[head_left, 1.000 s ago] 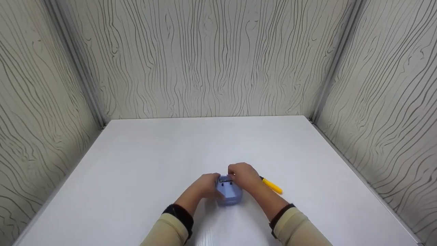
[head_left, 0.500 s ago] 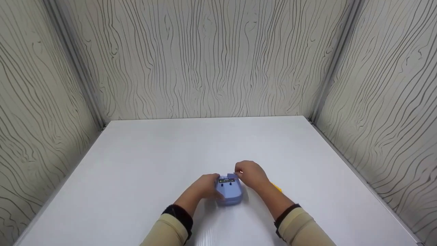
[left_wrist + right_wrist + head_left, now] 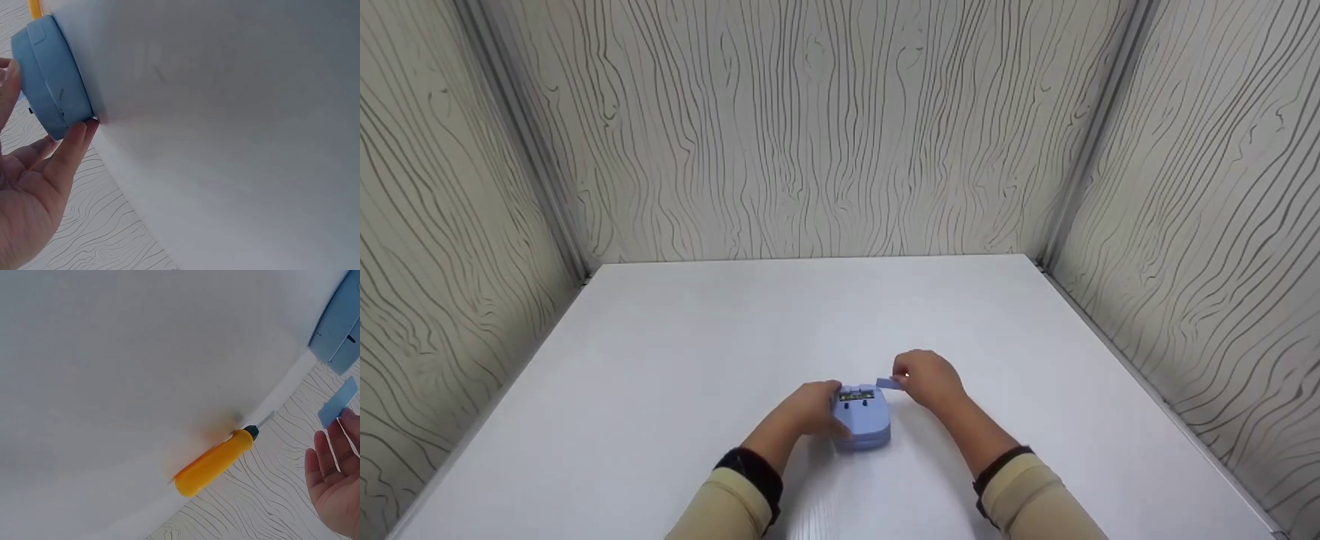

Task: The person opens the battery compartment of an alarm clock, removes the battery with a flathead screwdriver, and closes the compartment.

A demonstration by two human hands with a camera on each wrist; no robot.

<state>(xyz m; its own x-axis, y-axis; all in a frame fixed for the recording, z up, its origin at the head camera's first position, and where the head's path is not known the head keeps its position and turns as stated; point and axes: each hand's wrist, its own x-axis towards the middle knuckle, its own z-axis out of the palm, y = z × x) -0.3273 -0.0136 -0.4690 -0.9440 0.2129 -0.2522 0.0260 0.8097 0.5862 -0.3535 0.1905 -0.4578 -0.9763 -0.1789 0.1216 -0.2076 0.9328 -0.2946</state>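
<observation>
A light-blue rounded plastic device (image 3: 864, 426) sits on the white table, two dark knobs on top. Behind the knobs is an uncovered slot (image 3: 856, 396) with something dark and yellowish inside, too small to make out. My left hand (image 3: 810, 409) grips the device from its left side, thumb and fingers on opposite faces in the left wrist view. Just off the device's far right corner, my right hand (image 3: 931, 381) pinches a small flat blue cover (image 3: 338, 404) between thumb and fingertips. The cover is apart from the device.
A screwdriver with a yellow handle (image 3: 214, 464) lies on the table close to the right hand; the right arm hides it in the head view. Wood-patterned walls (image 3: 810, 135) border the white table (image 3: 720, 322) at the back and sides.
My right hand has moved right, away from the device, drawing the blue cover off its top and exposing the slot. The left hand keeps its grip in place. The screwdriver became hidden behind the right arm.
</observation>
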